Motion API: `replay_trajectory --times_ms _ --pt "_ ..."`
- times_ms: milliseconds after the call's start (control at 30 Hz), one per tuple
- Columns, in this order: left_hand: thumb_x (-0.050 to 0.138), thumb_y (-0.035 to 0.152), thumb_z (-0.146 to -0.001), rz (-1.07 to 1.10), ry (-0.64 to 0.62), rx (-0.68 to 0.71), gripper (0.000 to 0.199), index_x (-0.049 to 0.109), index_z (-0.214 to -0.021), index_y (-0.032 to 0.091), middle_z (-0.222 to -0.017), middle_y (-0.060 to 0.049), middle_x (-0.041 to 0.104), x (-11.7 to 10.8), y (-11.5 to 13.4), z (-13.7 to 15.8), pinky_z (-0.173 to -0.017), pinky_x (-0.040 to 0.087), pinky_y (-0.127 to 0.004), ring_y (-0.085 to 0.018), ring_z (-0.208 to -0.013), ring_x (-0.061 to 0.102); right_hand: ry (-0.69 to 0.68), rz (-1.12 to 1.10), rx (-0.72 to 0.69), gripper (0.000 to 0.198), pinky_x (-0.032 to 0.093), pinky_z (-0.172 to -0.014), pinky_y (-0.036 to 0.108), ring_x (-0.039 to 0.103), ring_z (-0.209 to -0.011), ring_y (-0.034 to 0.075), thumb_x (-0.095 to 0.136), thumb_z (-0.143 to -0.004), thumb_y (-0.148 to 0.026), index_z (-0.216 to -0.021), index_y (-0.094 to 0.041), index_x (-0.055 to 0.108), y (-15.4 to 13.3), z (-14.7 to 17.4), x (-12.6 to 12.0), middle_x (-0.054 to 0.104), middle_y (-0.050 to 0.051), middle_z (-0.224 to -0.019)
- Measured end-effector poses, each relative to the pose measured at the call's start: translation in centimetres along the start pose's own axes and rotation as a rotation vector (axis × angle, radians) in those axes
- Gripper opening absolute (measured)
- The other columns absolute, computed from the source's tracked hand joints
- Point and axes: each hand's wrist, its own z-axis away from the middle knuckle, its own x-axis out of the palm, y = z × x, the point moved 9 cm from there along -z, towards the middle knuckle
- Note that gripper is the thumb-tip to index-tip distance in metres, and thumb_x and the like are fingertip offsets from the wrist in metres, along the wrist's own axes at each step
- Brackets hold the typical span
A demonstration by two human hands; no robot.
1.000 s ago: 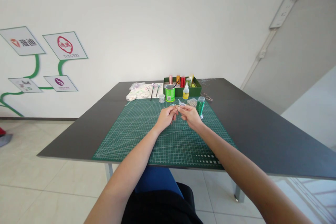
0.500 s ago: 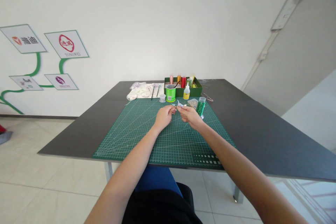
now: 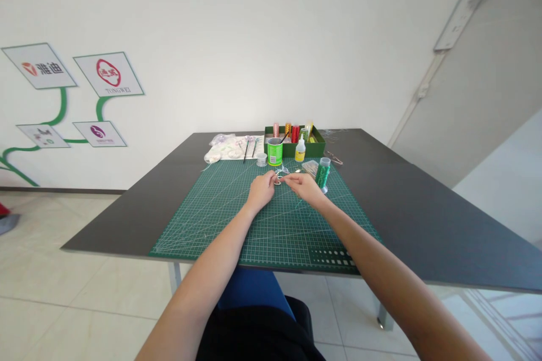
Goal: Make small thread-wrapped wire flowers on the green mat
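Observation:
My left hand (image 3: 261, 189) is closed, its thumb and fingertips pinched together over the cutting mat (image 3: 203, 208). Beside its fingertips shows a small whitish ring-like shape (image 3: 278, 181), too small to name. My right hand (image 3: 308, 187) comes in from the right, thumb and forefinger pressed together close to the left fingertips. A small pale blue, petal-like piece (image 3: 283, 169) shows just beyond the fingertips; which hand holds it I cannot tell. A spool of green thread (image 3: 323, 174) stands upright right of my right hand, and a green thread trails below that hand.
Behind the hands stand a green can (image 3: 275, 153), a glue bottle (image 3: 300, 150) and a small clear jar (image 3: 261, 159). A dark green box (image 3: 316, 150) holds coloured thread spools. Scissors (image 3: 334, 158) lie right; white cloth-like material (image 3: 231, 149) and thin dark tools lie left.
The pale piece, earlier at my right fingertips, now shows a little farther left, beyond both hands. My right fingers have straightened and shifted slightly left; a whitish ring-like shape has come into sight.

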Motion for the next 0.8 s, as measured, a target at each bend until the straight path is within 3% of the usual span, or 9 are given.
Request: replay_trajectory --times_ms 200,367,600,800 --pt "0.04 0.024 -0.098 -0.15 -0.062 -0.014 0.025 0.065 -0.093 0.022 -0.082 -0.007 0.069 0.4 -0.2 0.3 -0.07 0.042 -0.027 -0.023 -0.077 0.065 -0.093 0.082 -0.118 0.031 0.019 -0.042 0.023 0.029 -0.041 0.008 0.066 -0.079 -0.043 -0.084 -0.015 0.077 -2.1 0.2 0.2 0.041 -0.006 -0.043" --pt "0.04 0.024 -0.098 -0.203 -0.134 0.034 0.025 0.065 -0.095 0.022 -0.082 -0.009 0.069 1.2 0.3 0.5 -0.073 0.044 -0.03 -0.024 -0.078 0.066 -0.083 0.058 -0.15 0.034 0.021 -0.043 0.023 0.032 -0.043 0.008 0.066 -0.081 -0.045 -0.09 -0.013 0.076 -3.0 0.3 -1.0 0.043 -0.005 -0.046" --pt "0.04 0.023 -0.097 -0.275 -0.227 0.14 0.026 0.065 -0.094 0.023 -0.085 -0.01 0.07 2.3 1.4 0.8 -0.074 0.044 -0.031 -0.026 -0.081 0.067 -0.101 0.05 -0.195 0.039 0.017 -0.044 0.024 0.024 -0.044 0.008 0.06 -0.089 -0.046 -0.104 -0.013 0.074 -3.3 0.2 -2.3 0.033 -0.008 -0.048" --pt "0.044 0.017 -0.092 -0.208 -0.324 0.271 0.022 0.065 -0.087 0.023 -0.084 -0.008 0.071 3.3 3.1 1.6 -0.071 0.043 -0.03 -0.025 -0.079 0.066 -0.079 0.006 -0.2 0.04 0.015 -0.044 0.024 0.019 -0.044 0.008 0.06 -0.089 -0.05 -0.103 -0.016 0.074 -3.3 0.1 -3.5 0.027 -0.008 -0.048"
